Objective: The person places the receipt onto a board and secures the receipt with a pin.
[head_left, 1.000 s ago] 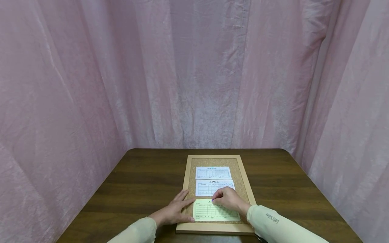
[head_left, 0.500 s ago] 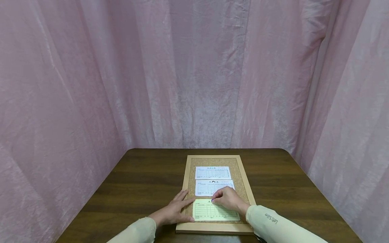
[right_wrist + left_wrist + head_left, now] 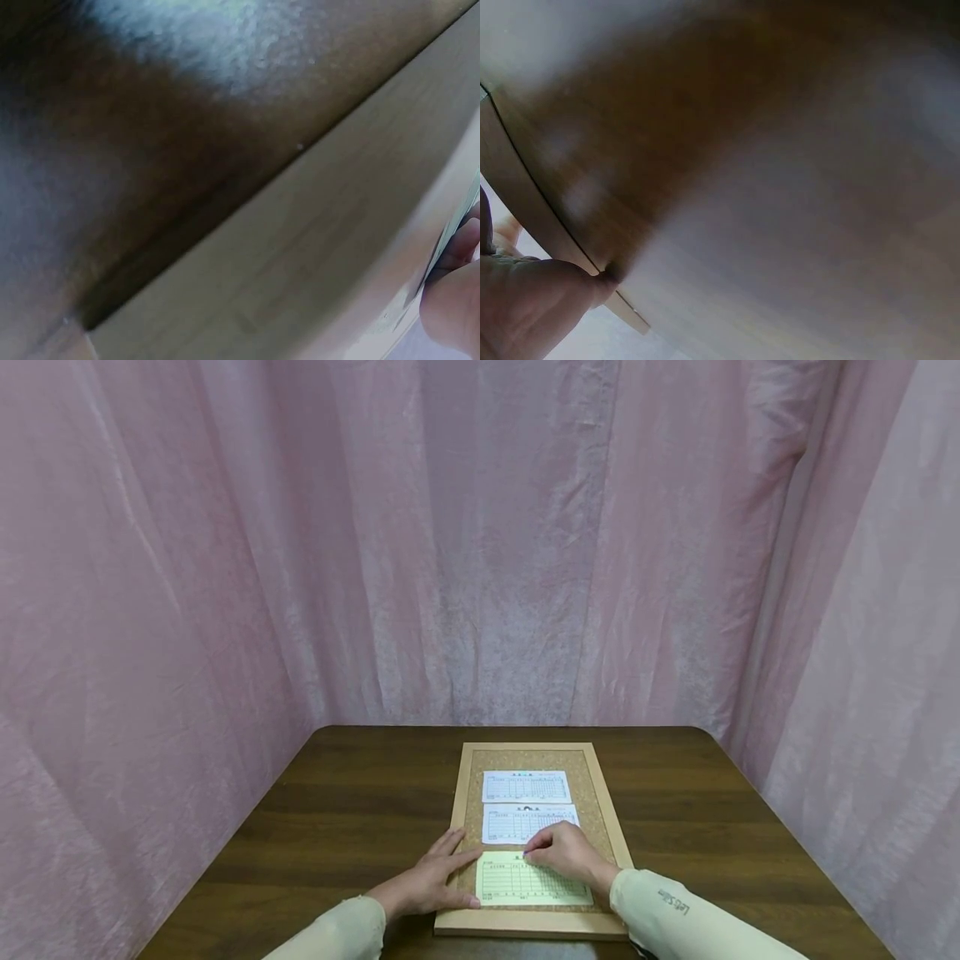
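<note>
A yellow-green printed slip (image 3: 510, 885) lies on the near part of a cork board (image 3: 596, 827) with a light wooden frame. My right hand (image 3: 564, 852) pinches a small purple push pin (image 3: 525, 853) at the slip's top edge, mostly hidden by the fingertips. Spread flat, my left hand (image 3: 431, 878) rests over the board's left frame, thumb tip and index fingertip at the slip's left corners. In the left wrist view, part of the left hand (image 3: 540, 300) shows against the frame's side; the right wrist view catches only a bit of the right hand (image 3: 454, 300).
Two white printed slips, one far (image 3: 527, 787) and one nearer (image 3: 510, 825), lie on the board beyond the green one. The board sits on a dark brown wooden table (image 3: 360, 810). Pink curtains (image 3: 510, 543) hang behind and on both sides.
Both hands keep their places on the board. Slightly less of the purple push pin shows at the right fingertips now.
</note>
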The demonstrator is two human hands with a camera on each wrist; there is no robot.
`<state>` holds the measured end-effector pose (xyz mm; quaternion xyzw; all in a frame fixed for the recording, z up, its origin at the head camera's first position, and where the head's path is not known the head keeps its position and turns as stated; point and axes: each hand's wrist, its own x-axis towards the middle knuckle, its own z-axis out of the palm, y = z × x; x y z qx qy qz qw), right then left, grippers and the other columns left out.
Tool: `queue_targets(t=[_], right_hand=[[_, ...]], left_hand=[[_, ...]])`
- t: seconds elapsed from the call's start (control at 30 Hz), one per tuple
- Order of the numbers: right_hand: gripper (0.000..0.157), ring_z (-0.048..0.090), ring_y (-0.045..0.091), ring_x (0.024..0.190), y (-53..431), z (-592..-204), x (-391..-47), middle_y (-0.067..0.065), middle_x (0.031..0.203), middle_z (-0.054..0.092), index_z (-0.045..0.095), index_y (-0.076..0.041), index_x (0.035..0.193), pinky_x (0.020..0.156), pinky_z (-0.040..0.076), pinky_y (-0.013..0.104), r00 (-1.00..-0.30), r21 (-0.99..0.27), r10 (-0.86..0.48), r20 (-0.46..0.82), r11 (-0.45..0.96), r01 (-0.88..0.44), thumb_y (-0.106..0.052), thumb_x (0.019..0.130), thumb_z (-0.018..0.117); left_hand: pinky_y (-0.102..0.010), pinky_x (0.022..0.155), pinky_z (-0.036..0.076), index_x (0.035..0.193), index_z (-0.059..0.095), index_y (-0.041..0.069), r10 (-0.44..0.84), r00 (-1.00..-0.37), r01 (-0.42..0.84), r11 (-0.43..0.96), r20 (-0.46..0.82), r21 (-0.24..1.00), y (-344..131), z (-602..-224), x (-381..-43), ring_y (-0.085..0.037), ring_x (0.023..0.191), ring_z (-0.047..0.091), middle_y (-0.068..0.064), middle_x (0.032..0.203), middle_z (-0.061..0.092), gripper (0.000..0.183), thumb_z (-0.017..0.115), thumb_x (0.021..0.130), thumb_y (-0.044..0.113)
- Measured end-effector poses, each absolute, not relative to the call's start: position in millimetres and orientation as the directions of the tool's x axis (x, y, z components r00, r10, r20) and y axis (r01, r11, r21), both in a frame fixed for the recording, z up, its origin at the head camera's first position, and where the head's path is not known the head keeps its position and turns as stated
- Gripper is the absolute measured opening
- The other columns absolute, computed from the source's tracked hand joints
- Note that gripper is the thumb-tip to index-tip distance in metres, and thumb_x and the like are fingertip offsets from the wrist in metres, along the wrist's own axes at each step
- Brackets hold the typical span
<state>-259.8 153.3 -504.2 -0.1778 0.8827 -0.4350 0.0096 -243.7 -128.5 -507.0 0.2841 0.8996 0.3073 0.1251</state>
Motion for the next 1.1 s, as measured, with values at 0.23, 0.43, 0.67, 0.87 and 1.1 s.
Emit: queue_targets(t=[0.23, 0.43, 0.67, 0.87, 1.1], right_hand=[[0.004, 0.057, 0.01, 0.072, 152.1, -501.7, -258.0, -0.005, 0.079, 0.07, 0.078, -0.012, 0.082, 0.066, 0.046, 0.029, -0.942, -0.782, -0.312, 0.12, 0.556, -0.284, -0.015, 0.085, 0.078], [0.005, 0.056, 0.01, 0.071, 151.3, -501.4, -257.0, -0.005, 0.079, 0.069, 0.077, -0.012, 0.081, 0.065, 0.045, 0.03, -0.945, -0.779, -0.303, 0.122, 0.561, -0.281, -0.015, 0.085, 0.078], [0.007, 0.058, 0.011, 0.071, 151.9, -503.6, -258.4, -0.005, 0.079, 0.07, 0.078, -0.011, 0.081, 0.066, 0.047, 0.031, -0.944, -0.784, -0.306, 0.125, 0.553, -0.284, -0.017, 0.085, 0.079], [0.007, 0.059, 0.009, 0.073, 151.8, -503.9, -259.1, -0.006, 0.079, 0.071, 0.078, -0.01, 0.081, 0.067, 0.048, 0.029, -0.936, -0.773, -0.32, 0.145, 0.555, -0.309, -0.016, 0.084, 0.079], [0.007, 0.058, 0.006, 0.072, 152.2, -505.9, -259.4, -0.006, 0.077, 0.071, 0.078, -0.01, 0.08, 0.065, 0.047, 0.026, -0.929, -0.769, -0.327, 0.17, 0.546, -0.333, -0.015, 0.084, 0.079]], left_hand=[[-0.068, 0.11, 0.018, 0.15, 0.046, 0.017, 0.584, -0.81, 0.426, 0.648, -0.053, 0.631, -127.0, -504.1, -241.9, -0.039, 0.15, 0.003, -0.016, 0.164, 0.011, 0.082, 0.078, 0.082, 0.048], [-0.067, 0.11, 0.019, 0.15, 0.046, 0.017, 0.585, -0.809, 0.43, 0.648, -0.049, 0.629, -126.5, -504.5, -242.0, -0.039, 0.15, 0.003, -0.016, 0.164, 0.011, 0.082, 0.078, 0.082, 0.048], [-0.067, 0.11, 0.018, 0.15, 0.046, 0.017, 0.585, -0.81, 0.432, 0.648, -0.047, 0.627, -126.4, -504.3, -242.0, -0.039, 0.15, 0.003, -0.016, 0.164, 0.011, 0.081, 0.078, 0.082, 0.047], [-0.067, 0.11, 0.019, 0.15, 0.046, 0.017, 0.586, -0.81, 0.444, 0.655, -0.039, 0.612, -126.9, -506.2, -242.3, -0.04, 0.149, 0.004, -0.016, 0.164, 0.011, 0.082, 0.077, 0.082, 0.049], [-0.067, 0.11, 0.019, 0.15, 0.046, 0.017, 0.588, -0.808, 0.447, 0.654, -0.039, 0.61, -127.1, -506.9, -242.3, -0.04, 0.149, 0.004, -0.016, 0.164, 0.011, 0.082, 0.077, 0.082, 0.05]])
